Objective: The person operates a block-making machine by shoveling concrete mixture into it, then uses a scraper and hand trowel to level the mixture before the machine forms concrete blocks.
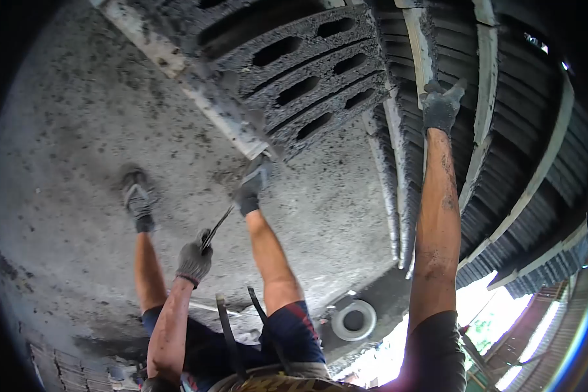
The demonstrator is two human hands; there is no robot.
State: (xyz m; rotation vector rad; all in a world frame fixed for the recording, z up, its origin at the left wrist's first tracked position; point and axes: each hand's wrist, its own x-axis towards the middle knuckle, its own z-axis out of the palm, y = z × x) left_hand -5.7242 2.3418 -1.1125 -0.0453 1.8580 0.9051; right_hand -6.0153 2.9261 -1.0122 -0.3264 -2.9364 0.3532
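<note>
Looking down past dark shorts and bare legs at a rough grey concrete floor, one sandalled foot stands to the left. The other foot stands at the corner of a pale board.

The left hand, in a grey knit glove, is curled shut around a thin metal rod. The rod slants up from the fist toward that board. It looks stiff, light and narrow, best held well down its shaft in a full fist, as it is here.

On the board lie three grey hollow blocks, packed side by side with their slots facing the camera. They look heavy, gritty and liable to crumble at the edges. The board beneath seems the safer place to pull or lift.

The right hand, also gloved, reaches far forward. Its fingers are spread rather than curled and lie against the edge of tall stacked rows of blocks, which have pale boards between the layers. It grips nothing that can be made out.

A pale ring lies on the floor near the shorts. No brand, label or writing can be read anywhere.
</note>
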